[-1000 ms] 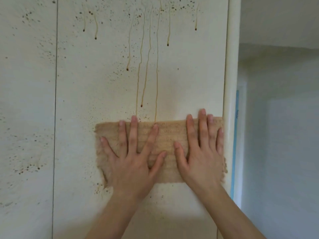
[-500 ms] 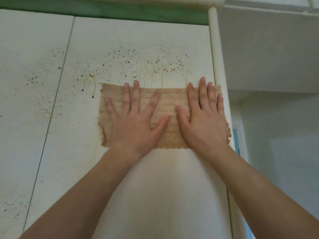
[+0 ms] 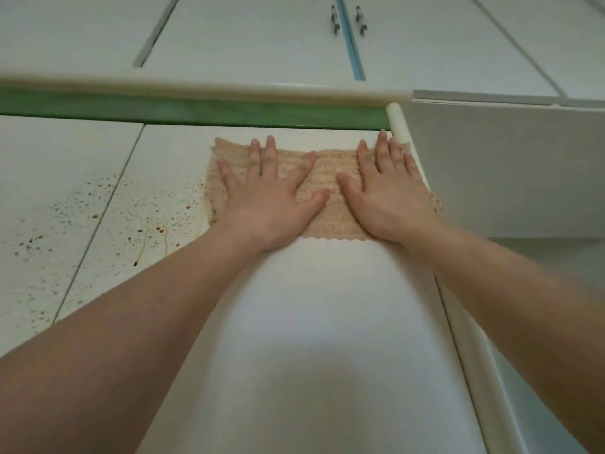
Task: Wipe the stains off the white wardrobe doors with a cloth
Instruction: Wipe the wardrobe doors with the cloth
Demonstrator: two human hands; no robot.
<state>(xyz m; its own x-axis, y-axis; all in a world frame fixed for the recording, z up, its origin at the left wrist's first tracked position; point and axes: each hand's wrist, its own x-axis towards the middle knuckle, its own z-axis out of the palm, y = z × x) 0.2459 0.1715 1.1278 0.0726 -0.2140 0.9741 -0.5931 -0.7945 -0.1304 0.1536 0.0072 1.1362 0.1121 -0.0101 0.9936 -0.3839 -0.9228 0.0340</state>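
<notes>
The left hand and right hand lie flat side by side, fingers straight and spread, pressing on the beige cloth and gripping nothing. The cloth sits under both palms, spread against the white wardrobe door. Just above the cloth runs a green strip; its right end touches the rounded corner post. Left of the cloth, brown stains speckle this door and the neighbouring door.
</notes>
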